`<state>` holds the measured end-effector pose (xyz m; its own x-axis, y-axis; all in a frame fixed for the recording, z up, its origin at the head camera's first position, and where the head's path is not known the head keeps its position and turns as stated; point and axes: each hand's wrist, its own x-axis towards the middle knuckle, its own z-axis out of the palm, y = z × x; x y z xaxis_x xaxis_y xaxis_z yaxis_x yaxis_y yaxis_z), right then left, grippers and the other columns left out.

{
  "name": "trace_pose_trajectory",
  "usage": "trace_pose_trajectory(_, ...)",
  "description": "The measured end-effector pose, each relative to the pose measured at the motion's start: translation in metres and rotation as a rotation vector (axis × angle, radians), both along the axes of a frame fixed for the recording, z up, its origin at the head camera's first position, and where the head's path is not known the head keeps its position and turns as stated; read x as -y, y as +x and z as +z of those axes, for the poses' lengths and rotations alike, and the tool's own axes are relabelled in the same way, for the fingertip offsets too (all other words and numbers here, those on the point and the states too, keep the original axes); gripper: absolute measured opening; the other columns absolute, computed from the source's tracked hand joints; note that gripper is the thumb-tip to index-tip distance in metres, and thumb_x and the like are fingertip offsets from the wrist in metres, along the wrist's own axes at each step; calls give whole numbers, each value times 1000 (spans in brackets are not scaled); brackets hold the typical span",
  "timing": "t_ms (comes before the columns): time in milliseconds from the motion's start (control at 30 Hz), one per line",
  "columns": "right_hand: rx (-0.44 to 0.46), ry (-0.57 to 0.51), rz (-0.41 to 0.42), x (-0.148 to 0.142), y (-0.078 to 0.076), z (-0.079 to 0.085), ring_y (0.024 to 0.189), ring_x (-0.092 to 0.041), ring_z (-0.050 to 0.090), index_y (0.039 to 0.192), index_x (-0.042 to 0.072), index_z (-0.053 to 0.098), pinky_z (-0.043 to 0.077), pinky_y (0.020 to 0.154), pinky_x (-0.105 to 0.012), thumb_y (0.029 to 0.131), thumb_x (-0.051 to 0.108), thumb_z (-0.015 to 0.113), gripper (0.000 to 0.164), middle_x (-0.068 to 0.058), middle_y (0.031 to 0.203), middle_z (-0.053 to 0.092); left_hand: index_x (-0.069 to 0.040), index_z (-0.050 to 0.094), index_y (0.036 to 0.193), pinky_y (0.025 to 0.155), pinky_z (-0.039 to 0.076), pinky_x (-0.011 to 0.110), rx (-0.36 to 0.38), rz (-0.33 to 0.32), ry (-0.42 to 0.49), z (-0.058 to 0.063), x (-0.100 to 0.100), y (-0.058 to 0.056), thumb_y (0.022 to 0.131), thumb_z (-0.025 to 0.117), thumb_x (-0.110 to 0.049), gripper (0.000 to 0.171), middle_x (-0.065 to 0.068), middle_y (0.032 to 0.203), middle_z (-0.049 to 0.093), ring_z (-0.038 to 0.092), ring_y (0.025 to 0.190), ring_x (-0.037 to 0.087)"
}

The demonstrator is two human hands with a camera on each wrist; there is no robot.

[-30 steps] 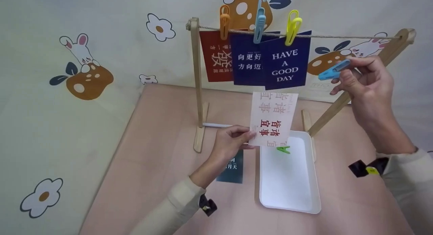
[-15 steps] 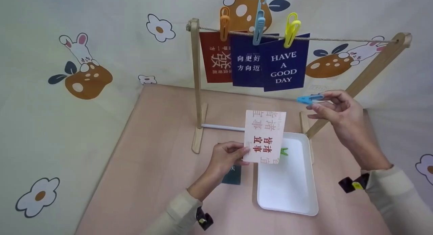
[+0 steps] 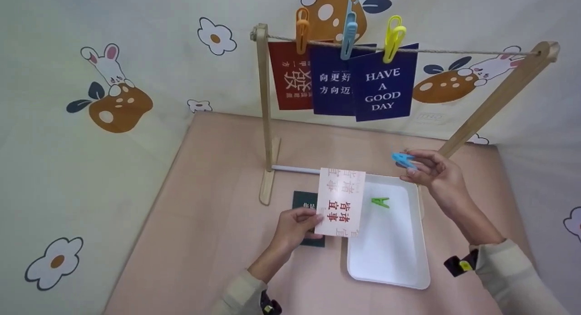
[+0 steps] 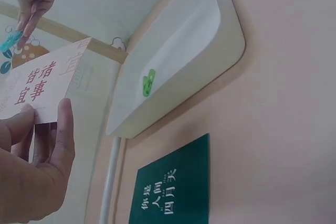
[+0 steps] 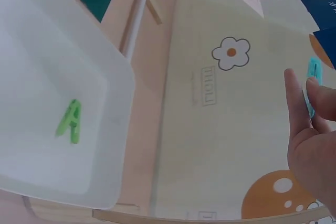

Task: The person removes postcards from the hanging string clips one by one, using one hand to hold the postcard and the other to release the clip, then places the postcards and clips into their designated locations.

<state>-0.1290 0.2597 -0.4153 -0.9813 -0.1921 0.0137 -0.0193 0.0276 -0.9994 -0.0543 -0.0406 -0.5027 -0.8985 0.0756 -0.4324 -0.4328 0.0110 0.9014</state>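
My left hand (image 3: 292, 231) pinches a pale pink card (image 3: 340, 201) with red characters by its lower left edge, held up beside the white tray. Between thumb and fingers of my right hand (image 3: 438, 179) is a blue clothespin (image 3: 402, 159), above the tray's far right corner. A green clothespin (image 3: 380, 202) lies inside the white tray (image 3: 388, 272). Below my left hand a dark green card (image 4: 176, 187) with white characters lies on the table, partly hidden in the head view.
Overhead, a cord (image 3: 467, 51) runs between two wooden posts (image 3: 264, 97). An orange clothespin (image 3: 302, 31), a light blue clothespin (image 3: 348, 36) and a yellow clothespin (image 3: 393, 39) hold a red card (image 3: 290, 81) and two navy cards (image 3: 386, 86) on it.
Both hands have come down from near the cord, the left with the pink card and the right with the blue clothespin. The right hand has also moved left, and the clothespin has turned.
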Motion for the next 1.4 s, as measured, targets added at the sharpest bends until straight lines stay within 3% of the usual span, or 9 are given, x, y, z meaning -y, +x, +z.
trace_pose_trajectory(200,16,211,-20,-4,8,-33,94,-11,67,121,1,45,56,72,-31,86,12,63,41,3,112,65,-4,63,106,69,57,29,65,32,2,-17,4,7,80,69,-22,32,8,97,68,68,81,14)
trace_pose_trajectory(367,0,401,-63,-3,15,-58,89,-8,66,120,4,49,57,68,-26,83,16,67,42,-9,116,61,-1,62,106,70,57,31,85,54,-11,-30,12,13,81,68,-21,33,9,94,68,68,80,15)
trace_pose_trajectory(533,-119,648,-133,0,21,-84,91,-15,60,112,13,59,53,62,-16,76,10,73,38,-6,111,52,-2,64,103,68,57,30,96,88,-79,-50,19,16,78,71,-24,34,7,90,69,68,75,13)
trace_pose_trajectory(633,-203,739,-145,1,24,-98,90,-21,59,107,14,63,50,60,-14,72,4,76,39,-5,104,51,-3,65,101,67,57,29,117,122,-124,-61,22,17,77,72,-24,33,7,89,69,67,74,12)
trace_pose_trajectory(800,-209,817,-133,5,28,-118,87,-22,59,104,12,65,50,63,-18,69,-1,76,39,-5,100,54,-5,66,96,61,56,26,129,182,-226,-75,25,18,78,72,-22,26,6,86,69,65,68,11)
trace_pose_trajectory(1000,-127,896,-127,8,32,-136,82,-19,59,106,12,64,48,60,-17,71,-2,74,39,-5,103,52,-4,68,90,54,53,24,49,231,-386,-85,28,20,79,71,-15,16,6,78,67,62,63,12)
trace_pose_trajectory(1200,-79,969,-103,6,31,-148,77,-18,59,107,11,64,46,56,-20,72,0,74,37,-8,103,54,-6,70,84,51,46,21,2,220,-568,-86,30,19,75,74,-16,14,3,70,66,58,59,11)
trace_pose_trajectory(1400,-55,1003,-98,4,30,-155,76,-18,56,106,10,65,45,57,-22,73,2,73,36,-9,104,55,-8,71,82,50,42,21,-50,217,-632,-86,29,16,74,75,-16,12,0,67,64,54,57,9)
